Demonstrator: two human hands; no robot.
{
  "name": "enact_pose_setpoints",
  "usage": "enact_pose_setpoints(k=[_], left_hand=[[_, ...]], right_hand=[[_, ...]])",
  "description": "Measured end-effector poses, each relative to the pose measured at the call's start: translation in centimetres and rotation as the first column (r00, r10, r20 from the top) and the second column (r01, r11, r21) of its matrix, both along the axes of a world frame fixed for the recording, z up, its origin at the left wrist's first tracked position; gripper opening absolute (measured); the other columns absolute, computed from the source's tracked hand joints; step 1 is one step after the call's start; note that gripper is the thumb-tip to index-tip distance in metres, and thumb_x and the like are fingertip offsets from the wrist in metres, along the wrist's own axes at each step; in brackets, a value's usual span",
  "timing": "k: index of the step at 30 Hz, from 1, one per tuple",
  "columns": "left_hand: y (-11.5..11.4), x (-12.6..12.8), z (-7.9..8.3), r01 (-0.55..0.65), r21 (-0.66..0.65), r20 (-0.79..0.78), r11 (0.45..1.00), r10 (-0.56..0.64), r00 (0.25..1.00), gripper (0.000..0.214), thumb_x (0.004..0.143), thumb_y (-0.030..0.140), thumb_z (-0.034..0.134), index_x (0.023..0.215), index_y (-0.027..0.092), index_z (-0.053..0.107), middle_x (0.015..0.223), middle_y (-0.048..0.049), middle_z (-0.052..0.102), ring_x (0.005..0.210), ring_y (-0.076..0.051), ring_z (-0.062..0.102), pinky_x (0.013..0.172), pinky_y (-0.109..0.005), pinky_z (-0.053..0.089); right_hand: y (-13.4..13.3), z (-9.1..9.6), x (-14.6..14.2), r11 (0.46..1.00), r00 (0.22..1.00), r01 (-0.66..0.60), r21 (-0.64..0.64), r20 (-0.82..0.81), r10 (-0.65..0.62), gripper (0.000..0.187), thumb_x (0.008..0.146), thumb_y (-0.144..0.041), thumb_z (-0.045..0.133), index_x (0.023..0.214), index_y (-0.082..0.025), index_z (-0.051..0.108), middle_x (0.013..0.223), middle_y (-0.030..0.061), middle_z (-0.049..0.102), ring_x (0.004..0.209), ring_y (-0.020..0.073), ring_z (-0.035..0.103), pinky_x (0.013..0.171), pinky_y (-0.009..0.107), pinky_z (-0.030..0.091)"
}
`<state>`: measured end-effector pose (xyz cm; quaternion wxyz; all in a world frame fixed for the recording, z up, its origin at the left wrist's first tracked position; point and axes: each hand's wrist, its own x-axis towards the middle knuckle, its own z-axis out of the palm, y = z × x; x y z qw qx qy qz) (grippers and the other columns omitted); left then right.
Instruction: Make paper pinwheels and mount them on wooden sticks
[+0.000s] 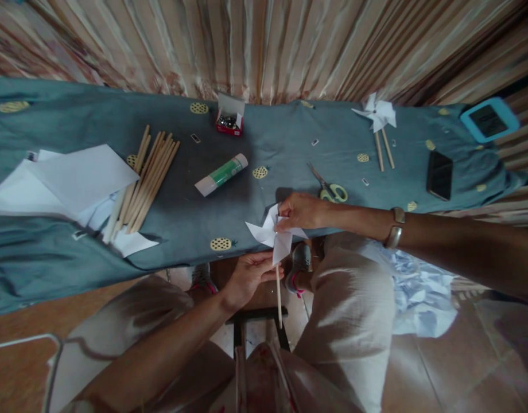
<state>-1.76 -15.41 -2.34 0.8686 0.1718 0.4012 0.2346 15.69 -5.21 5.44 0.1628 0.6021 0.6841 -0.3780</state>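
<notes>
A white paper pinwheel (268, 234) hangs at the near edge of the blue-grey cloth (182, 218), on top of a thin wooden stick (278, 298). My left hand (250, 276) grips the stick just under the paper. My right hand (299, 211) pinches the pinwheel's centre from the right, fingers pressed together. Both hands are closed. A watch sits on my right wrist.
On the cloth lie a bundle of wooden sticks (146, 179), white paper sheets (74, 180), a glue stick (221, 174), a small red box of pins (229, 117), scissors (330, 188), finished pinwheels (378, 117), a phone (439, 175) and a blue-cased device (489, 119). Crumpled paper (419, 292) lies on the floor.
</notes>
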Motion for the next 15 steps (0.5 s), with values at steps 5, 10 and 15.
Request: enact_pose_setpoints(k=[5, 10, 15], left_hand=[[0.06, 0.2, -0.05, 0.004, 0.004, -0.001, 1.0, -0.004, 1.0, 0.04, 0.05, 0.043, 0.092, 0.07, 0.012, 0.077, 0.07, -0.0035, 0.067, 0.067, -0.015, 0.064, 0.076, -0.033, 0.056], [0.04, 0.31, -0.19, -0.003, -0.002, -0.006, 1.0, 0.003, 1.0, 0.041, 0.048, 0.043, 0.093, 0.068, 0.012, 0.077, 0.069, -0.0029, 0.067, 0.065, -0.014, 0.064, 0.076, -0.033, 0.056], [0.06, 0.02, 0.12, -0.007, -0.022, -0.015, 1.0, 0.007, 1.0, 0.043, 0.049, 0.043, 0.093, 0.076, 0.013, 0.079, 0.07, -0.0025, 0.068, 0.066, -0.014, 0.065, 0.076, -0.031, 0.056]], right_hand=[[-0.16, -0.28, 0.06, 1.0, 1.0, -0.002, 0.0, 0.008, 0.002, 0.026, 0.077, -0.034, 0.071, 0.06, -0.018, 0.06, 0.057, -0.0048, 0.049, 0.058, 0.0093, 0.045, 0.053, 0.024, 0.029], [-0.34, -0.49, 0.16, 1.0, 1.0, 0.02, 0.023, -0.001, -0.02, 0.026, 0.076, -0.035, 0.072, 0.061, -0.017, 0.062, 0.056, -0.0054, 0.048, 0.057, 0.0091, 0.046, 0.053, 0.023, 0.029], [0.0, -1.0, 0.9, 1.0, 0.996, 0.003, 0.025, -0.093, 0.0, 0.028, 0.072, -0.036, 0.073, 0.056, -0.017, 0.061, 0.053, -0.0059, 0.046, 0.055, 0.0092, 0.044, 0.053, 0.025, 0.028]])
